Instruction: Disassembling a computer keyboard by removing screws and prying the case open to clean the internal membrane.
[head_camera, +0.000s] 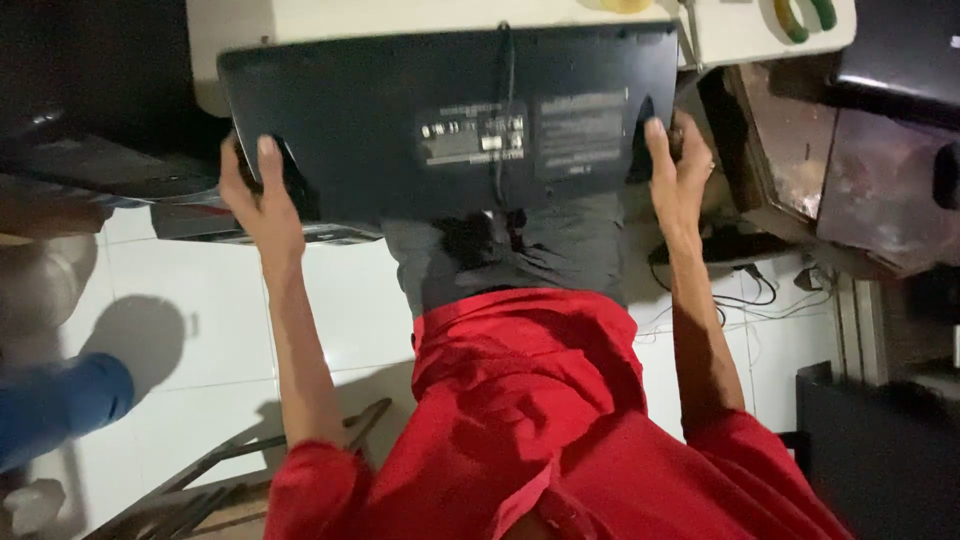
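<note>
Flat-screen monitor (450, 120), back panel up, cable (505, 120) hanging, held over lap. Left hand (262, 195) clasped on left edge, right hand (678, 170) on right edge. Already lifted clear of white tiled floor (200, 330); not yet set on cream bench (400, 15) beyond.

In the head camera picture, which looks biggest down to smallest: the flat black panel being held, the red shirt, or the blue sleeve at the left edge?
1. Red shirt, though it is nearest the camera, so unsure against the panel.
2. Flat black rectangular panel, similar in spread.
3. Blue sleeve, clearly smallest.
</note>
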